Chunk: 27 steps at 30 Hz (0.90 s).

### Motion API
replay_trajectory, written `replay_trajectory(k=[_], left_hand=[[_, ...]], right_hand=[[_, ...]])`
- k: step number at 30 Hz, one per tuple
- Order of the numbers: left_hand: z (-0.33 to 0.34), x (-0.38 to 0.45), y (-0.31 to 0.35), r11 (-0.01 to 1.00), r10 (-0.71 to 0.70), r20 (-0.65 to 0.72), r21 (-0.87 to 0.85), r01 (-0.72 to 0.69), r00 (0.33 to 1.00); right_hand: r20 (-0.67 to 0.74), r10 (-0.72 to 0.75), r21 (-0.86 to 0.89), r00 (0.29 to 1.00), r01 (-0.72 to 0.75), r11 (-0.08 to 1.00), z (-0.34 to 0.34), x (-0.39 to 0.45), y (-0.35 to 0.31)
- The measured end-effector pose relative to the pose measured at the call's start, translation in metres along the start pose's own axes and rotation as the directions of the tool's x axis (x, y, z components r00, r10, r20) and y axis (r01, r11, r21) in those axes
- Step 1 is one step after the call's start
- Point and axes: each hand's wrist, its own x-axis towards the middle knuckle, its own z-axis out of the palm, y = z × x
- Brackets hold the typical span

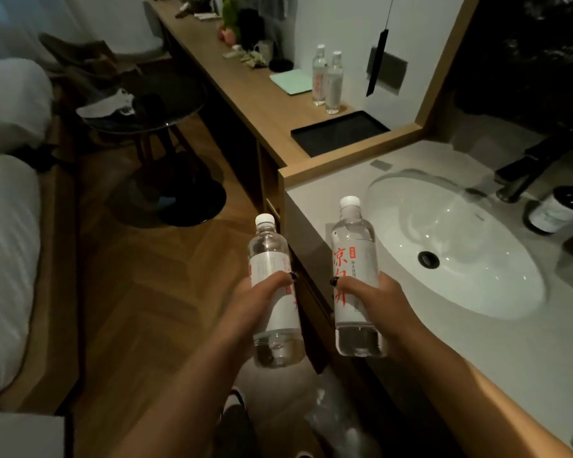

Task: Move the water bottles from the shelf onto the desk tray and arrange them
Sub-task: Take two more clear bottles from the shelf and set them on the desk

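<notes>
While each hand carries a bottle, we record the task as part done. Our left hand [262, 292] is wrapped round one water bottle [273, 285], our right hand [374, 292] round a second bottle [356, 276], both upright beside the sink [460, 246]. Two further bottles [326, 79] stand on the desk just beside the black tray [338, 133], not on it. We judge all four remain to be placed and arranged.

Dim, soft room – glare on sink basin [477, 292], wide-angle bending at edges.
</notes>
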Motion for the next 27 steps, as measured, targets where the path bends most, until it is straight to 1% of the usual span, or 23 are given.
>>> replay_trajectory(k=[7, 13, 16, 21, 25, 27], left_hand=[[-0.047, 0.098, 0.055, 0.999, -0.012, 0.055, 0.042, 0.009, 0.998], [-0.092, 0.187, 0.112, 0.994, -0.033, 0.132, 0.104, 0.019, 0.991], [-0.109, 0.227, 0.140, 0.989, -0.040, 0.152, 0.147, 0.017, 0.988], [-0.121, 0.289, 0.183, 0.983, -0.066, 0.173, 0.179, 0.034, 0.983], [-0.115, 0.334, 0.214, 0.984, -0.075, 0.206, 0.173, 0.039, 0.976], [-0.109, 0.356, 0.227, 0.985, -0.081, 0.222, 0.164, 0.044, 0.972]], right_hand=[[-0.039, 0.012, 0.041, 0.999, -0.010, 0.999, 0.058, 0.085, -0.033], [-0.119, 0.099, 0.130, 0.988, -0.084, 0.988, 0.118, 0.162, -0.064], [-0.152, 0.095, 0.158, 0.984, -0.071, 0.985, 0.142, 0.196, -0.083], [-0.161, 0.082, 0.171, 0.984, -0.054, 0.984, 0.160, 0.243, -0.114], [-0.167, 0.065, 0.125, 0.984, -0.044, 0.991, 0.163, 0.291, -0.139], [-0.170, 0.052, 0.137, 0.984, -0.029, 0.990, 0.161, 0.315, -0.150]])
